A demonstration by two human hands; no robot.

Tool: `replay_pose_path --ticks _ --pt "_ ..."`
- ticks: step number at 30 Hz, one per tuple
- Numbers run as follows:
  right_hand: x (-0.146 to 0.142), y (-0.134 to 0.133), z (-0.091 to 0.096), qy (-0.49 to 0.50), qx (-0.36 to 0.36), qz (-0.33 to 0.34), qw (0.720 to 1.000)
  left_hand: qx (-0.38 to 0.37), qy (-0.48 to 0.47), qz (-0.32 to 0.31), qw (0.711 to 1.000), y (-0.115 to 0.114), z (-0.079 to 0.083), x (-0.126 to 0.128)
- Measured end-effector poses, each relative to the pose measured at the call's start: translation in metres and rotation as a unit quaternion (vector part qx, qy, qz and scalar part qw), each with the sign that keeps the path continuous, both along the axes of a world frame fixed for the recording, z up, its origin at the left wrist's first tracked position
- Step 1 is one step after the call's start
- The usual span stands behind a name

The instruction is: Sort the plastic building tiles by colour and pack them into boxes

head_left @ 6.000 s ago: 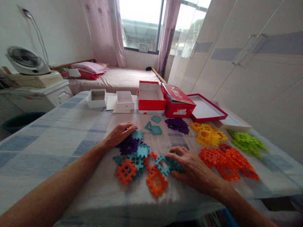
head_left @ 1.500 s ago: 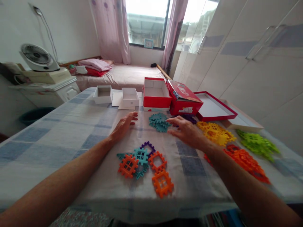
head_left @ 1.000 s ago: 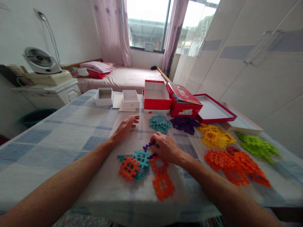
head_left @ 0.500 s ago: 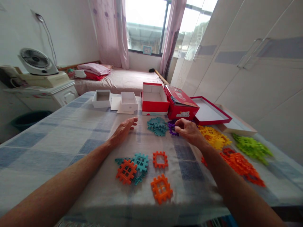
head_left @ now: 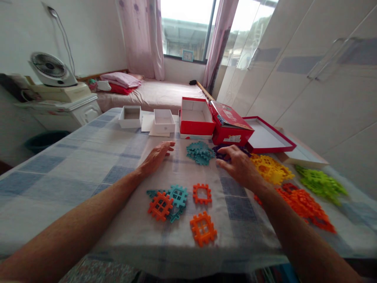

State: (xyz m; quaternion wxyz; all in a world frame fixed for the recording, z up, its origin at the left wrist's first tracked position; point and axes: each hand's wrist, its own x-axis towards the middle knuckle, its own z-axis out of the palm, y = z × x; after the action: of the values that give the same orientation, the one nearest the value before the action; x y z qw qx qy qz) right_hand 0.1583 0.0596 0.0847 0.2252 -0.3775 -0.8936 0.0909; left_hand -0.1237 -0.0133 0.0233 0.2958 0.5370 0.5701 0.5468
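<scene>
My left hand (head_left: 160,154) rests on the checked tablecloth with its fingers stretched out and nothing in them. To its right lies a pile of teal interlocking plastic pieces (head_left: 200,153). My right hand (head_left: 237,162) hovers just in front of the dark purple pieces (head_left: 220,149), partly covering them; its thumb and forefinger are apart and I see nothing between them. Nearer me sit an orange square frame (head_left: 202,194) and an orange window piece (head_left: 203,228). Left of those, a red-orange window piece (head_left: 160,206) overlaps several teal pieces (head_left: 178,195).
Right of my right hand are piles of yellow (head_left: 272,169), orange (head_left: 306,208) and green pieces (head_left: 321,183). Along the far edge stand two white boxes (head_left: 164,122), an open red box (head_left: 196,127), a closed red box (head_left: 232,124) and a red-rimmed lid (head_left: 269,137).
My right hand has drawn back slightly from the purple pieces, and its fingers have come apart. The left hand stays in place on the cloth. The whole view has shifted a little.
</scene>
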Motion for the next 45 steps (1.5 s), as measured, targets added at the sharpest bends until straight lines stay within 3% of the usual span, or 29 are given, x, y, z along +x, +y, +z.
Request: replay_pose_path --ticks 2,4,7,11,16,23,30,39,45 --pt "-0.014 -0.032 0.000 -0.018 -0.101 0.148 0.984 0.002 0.000 0.004 1.000 0.000 0.000 0.001" --pt "-0.028 -0.060 -0.001 -0.040 -0.141 0.244 0.959 0.004 0.003 0.006 1.000 0.001 0.000 0.001" --pt "-0.047 -0.083 -0.005 -0.067 -0.106 0.288 0.949 0.007 0.010 0.007 1.000 0.001 -0.001 0.001" --pt "-0.063 -0.087 -0.013 -0.113 -0.072 0.311 0.941 0.012 0.009 0.005 1.000 0.001 -0.002 0.000" --pt "-0.065 -0.078 -0.018 -0.127 -0.076 0.299 0.943 0.010 0.004 0.003 1.000 0.000 -0.002 0.000" --pt "-0.053 -0.061 -0.016 -0.072 -0.033 0.177 0.981 0.005 -0.004 0.005 1.000 -0.001 -0.001 0.000" --pt "-0.064 -0.081 -0.014 -0.131 -0.041 0.305 0.942 0.004 0.008 0.005 1.000 -0.001 -0.001 0.000" --pt "-0.090 -0.083 -0.009 -0.207 -0.009 0.281 0.937 0.003 0.002 0.008 1.000 -0.001 -0.001 0.000" --pt "-0.082 -0.069 -0.004 -0.196 -0.002 0.228 0.954 -0.006 -0.005 0.002 1.000 -0.002 0.001 0.000"
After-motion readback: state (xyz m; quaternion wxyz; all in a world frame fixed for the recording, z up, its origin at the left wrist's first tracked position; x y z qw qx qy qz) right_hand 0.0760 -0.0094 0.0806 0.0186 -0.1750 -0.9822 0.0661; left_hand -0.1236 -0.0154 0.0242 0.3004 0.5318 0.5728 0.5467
